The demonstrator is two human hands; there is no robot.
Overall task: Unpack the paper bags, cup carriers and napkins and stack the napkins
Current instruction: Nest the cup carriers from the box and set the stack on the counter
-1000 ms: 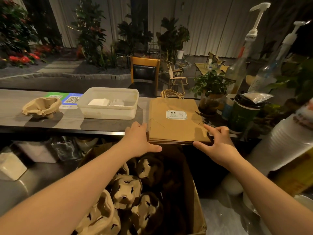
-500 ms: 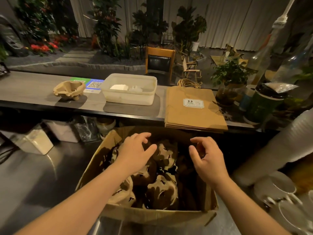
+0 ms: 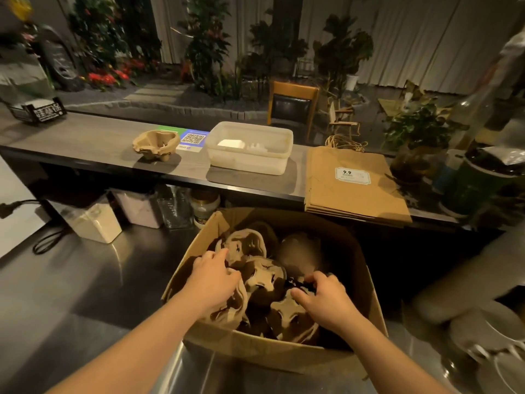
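Observation:
An open cardboard box (image 3: 284, 356) stands on the steel worktop and holds several pulp cup carriers (image 3: 262, 275). Both my hands are inside it. My left hand (image 3: 211, 278) grips the edge of carriers at the box's left side. My right hand (image 3: 324, 300) curls its fingers round carriers at the right. On the raised counter lie a flat stack of brown paper bags (image 3: 355, 186), a plastic tub (image 3: 250, 163) with white napkins (image 3: 231, 143) in it, and one single cup carrier (image 3: 156, 143).
The raised counter (image 3: 99, 146) also carries QR code cards (image 3: 193, 139), a black sign holder (image 3: 39, 110), a potted plant (image 3: 417, 137) and a green cup (image 3: 480, 183). Canisters (image 3: 93, 220) and jars stand under it. Cups and dishes (image 3: 488, 336) are at the right.
Both hands left the paper bag stack on the counter, came down into the box, and now take hold of cup carriers. My view tilted down and left.

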